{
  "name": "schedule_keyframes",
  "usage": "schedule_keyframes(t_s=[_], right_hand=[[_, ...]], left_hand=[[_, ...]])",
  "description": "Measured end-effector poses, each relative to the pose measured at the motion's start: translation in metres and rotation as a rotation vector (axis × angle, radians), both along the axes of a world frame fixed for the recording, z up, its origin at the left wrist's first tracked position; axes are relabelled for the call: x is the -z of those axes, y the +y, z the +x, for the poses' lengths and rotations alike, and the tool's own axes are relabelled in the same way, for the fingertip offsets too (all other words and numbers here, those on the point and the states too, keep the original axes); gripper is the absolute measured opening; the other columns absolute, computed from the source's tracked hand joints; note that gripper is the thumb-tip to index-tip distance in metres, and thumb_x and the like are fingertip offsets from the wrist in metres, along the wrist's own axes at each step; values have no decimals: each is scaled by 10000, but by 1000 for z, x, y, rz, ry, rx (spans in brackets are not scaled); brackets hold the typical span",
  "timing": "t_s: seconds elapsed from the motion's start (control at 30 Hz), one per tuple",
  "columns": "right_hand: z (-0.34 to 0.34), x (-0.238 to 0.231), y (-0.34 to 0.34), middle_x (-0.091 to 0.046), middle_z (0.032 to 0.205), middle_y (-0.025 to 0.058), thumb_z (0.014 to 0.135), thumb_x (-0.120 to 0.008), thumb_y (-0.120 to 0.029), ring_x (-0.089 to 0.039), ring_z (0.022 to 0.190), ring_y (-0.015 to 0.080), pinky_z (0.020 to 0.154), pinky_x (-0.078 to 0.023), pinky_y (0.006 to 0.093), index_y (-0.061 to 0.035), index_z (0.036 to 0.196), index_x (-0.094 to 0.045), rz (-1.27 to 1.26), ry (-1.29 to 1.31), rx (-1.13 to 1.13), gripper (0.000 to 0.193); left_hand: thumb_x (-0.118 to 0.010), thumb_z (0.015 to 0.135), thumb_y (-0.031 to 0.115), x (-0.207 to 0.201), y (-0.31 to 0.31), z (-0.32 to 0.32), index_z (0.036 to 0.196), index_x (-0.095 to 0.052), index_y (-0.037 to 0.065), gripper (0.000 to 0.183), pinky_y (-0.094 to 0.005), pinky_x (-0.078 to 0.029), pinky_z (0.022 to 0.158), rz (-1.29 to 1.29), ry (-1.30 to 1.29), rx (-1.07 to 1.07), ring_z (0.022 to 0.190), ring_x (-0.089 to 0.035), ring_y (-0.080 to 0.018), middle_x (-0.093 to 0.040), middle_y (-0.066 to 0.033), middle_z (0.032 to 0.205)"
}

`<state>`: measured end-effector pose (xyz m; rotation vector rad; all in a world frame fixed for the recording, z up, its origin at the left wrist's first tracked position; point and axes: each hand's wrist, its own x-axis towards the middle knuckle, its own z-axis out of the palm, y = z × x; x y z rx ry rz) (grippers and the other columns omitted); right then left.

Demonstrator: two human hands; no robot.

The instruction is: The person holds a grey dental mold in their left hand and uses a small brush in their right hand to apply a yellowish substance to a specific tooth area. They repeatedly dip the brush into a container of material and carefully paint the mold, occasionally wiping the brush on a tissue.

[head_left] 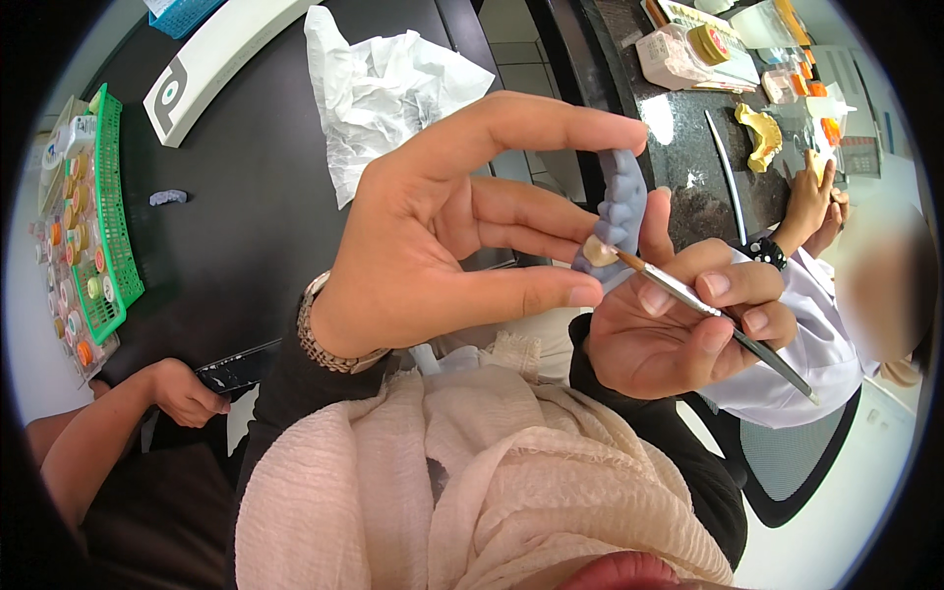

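Note:
My left hand (433,236) grips a grey-blue dental model (623,202) by its ends, index finger at the top and thumb at the bottom. One tooth on it, a cream-coloured crown (598,252), stands out near the lower end. Between the fingers of my right hand (678,324) is a thin brush (723,313) with a silver ferrule and dark handle. Its brown tip touches or nearly touches the crown; I cannot tell which. A fingertip of the right hand rises close beside the model.
Crumpled white tissue (393,98) and a long white box (216,69) lie on the dark table. At left are a small grey-blue piece (168,198), a green basket (116,216) with jars, and another person's hand (187,393). A yellow dental model (757,138) and co-worker's hands (811,202) are at right.

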<state>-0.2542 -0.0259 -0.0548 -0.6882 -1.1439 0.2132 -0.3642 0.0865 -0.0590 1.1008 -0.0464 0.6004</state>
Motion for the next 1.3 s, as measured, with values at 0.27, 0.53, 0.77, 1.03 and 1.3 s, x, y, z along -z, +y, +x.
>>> schedule_keyframes(t_s=[0.27,0.53,0.77,1.03,1.3], right_hand=[[-2,0,0,-429,868,104,863,-354,-62,-473,634,159,880,-346,616,-54,1022,-376,-10,25,14,160],[-5,0,-3,-416,875,99,861,-351,-58,-465,631,161,879,-342,621,-50,1004,-374,0,61,8,144],[-6,-2,-3,-416,871,99,866,-353,-66,-473,633,160,884,-331,627,-53,984,-365,-3,66,8,120],[-2,1,-4,-451,875,43,891,-387,-145,-495,644,105,915,-395,497,-78,965,-367,-128,500,11,102],[3,-2,9,-434,855,61,877,-393,-111,-514,660,130,877,-413,530,-59,948,-371,-144,434,-97,91]], left_hand=[[-636,609,-161,0,-2,1,1202,-330,-56,676,-320,-519,761,-7,-8,-29,930,-571,-300,-367,-241,1227],[-634,608,-164,0,-3,0,1203,-325,-61,679,-314,-521,755,-6,-11,-16,932,-570,-296,-369,-241,1225],[-635,614,-157,0,-3,0,1205,-326,-57,674,-310,-522,748,35,-6,-18,933,-571,-292,-366,-241,1230],[-666,603,-119,4,-4,6,1193,-358,-57,668,-267,-504,732,146,18,-160,839,-577,-170,-389,-246,1224],[-672,602,-100,-1,3,10,1185,-376,-81,655,-239,-488,707,174,44,-229,747,-539,-100,-417,-260,1201]])
